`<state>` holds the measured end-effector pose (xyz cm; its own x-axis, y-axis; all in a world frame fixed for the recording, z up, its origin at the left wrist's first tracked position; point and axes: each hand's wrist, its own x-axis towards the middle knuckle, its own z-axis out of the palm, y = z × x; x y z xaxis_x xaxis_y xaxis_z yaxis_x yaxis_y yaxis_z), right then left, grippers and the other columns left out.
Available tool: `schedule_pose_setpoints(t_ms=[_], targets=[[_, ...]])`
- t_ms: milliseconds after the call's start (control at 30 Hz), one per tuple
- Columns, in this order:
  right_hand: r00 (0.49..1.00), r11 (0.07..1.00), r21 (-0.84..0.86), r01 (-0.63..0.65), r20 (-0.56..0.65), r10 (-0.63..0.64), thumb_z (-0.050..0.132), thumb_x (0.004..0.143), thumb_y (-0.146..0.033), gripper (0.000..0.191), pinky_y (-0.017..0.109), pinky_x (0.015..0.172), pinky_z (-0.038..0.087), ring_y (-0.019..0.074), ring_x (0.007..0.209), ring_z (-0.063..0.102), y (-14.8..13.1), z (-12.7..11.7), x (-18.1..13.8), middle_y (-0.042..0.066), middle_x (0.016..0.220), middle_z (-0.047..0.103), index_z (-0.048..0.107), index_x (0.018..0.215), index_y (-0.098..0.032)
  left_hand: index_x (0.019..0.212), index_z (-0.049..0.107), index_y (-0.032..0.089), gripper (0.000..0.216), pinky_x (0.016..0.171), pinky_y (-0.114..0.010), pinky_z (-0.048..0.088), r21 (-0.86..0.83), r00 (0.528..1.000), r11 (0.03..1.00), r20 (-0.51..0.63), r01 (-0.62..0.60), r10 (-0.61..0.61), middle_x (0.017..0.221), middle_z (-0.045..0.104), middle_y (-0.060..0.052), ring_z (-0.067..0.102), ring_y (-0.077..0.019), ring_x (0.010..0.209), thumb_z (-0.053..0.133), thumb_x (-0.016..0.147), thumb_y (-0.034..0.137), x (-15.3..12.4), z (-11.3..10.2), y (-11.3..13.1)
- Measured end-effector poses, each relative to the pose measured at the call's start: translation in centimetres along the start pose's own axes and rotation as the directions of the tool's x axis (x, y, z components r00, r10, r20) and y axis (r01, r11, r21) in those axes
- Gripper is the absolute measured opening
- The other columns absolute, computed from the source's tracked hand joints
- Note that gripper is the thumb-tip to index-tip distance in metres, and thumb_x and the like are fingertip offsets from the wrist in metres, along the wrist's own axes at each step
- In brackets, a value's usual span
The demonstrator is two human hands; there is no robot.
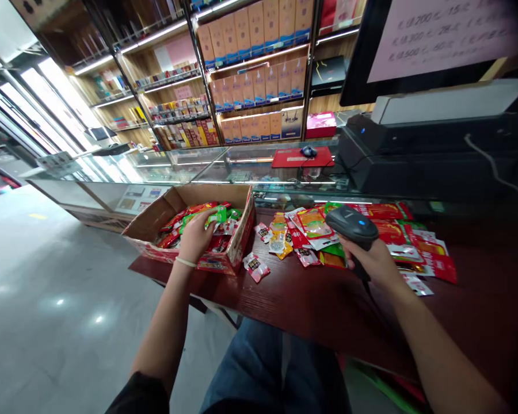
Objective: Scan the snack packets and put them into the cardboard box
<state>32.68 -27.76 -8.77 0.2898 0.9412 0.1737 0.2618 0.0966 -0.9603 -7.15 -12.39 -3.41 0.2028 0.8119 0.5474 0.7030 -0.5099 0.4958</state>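
Note:
My left hand [196,234] reaches over the near side of an open cardboard box [237,253]. Its fingers are closed on a green snack packet [220,215], partly hidden by the hand. Red, green and white snack packets [168,238] fill the box around it. In my right hand [377,261] is a black barcode scanner [352,225], gripped by its handle above the dark wooden counter [285,305]. Beneath and beside the scanner lies a loose spread of packets [313,224], mostly red, orange and white. One small pink-and-white packet [256,267] rests just right of the box.
Behind the counter stands a glass display case [190,164], with a computer mouse [308,152] on a red mat [280,159]. A monitor [358,69] and black equipment [397,167] occupy the right. Shelves of boxed goods [254,86] line the wall. The scanner's cable hangs below my right hand.

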Motion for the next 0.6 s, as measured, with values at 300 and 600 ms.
schedule_pose_setpoints(t_ms=[300, 600], targets=[[0.989, 0.989, -0.15, -0.013, 0.147, 0.035, 0.066, 0.084, -0.058, 0.049, 0.026, 0.048, 0.042, 0.0129, 0.039, 0.05, -0.4, 1.1, -0.6, -0.001, 0.042, 0.053, 0.052, 0.055, -0.022, 0.109, 0.072, 0.027, 0.027, 0.106, -0.037, 0.042, -0.338, 1.0, 0.941, 0.005, 0.012, -0.012, 0.113, 0.072, -0.007, 0.062, -0.0269, 0.115, 0.07, 0.083, 0.024, -3.6, -0.1, 7.2], [0.984, 0.979, -0.202, 0.014, 0.177, 0.022, 0.064, 0.083, -0.056, 0.046, 0.027, 0.051, 0.044, 0.0136, 0.041, 0.052, -2.3, 1.3, -1.2, 0.0, 0.042, 0.054, 0.051, 0.054, -0.023, 0.118, 0.068, 0.025, 0.035, 0.108, -0.043, 0.042, -0.25, 0.94, 0.967, 0.314, -0.052, 0.131, 0.125, 0.066, -0.014, 0.06, -0.0319, 0.119, 0.07, 0.083, 0.031, -11.9, 7.2, 9.5]])
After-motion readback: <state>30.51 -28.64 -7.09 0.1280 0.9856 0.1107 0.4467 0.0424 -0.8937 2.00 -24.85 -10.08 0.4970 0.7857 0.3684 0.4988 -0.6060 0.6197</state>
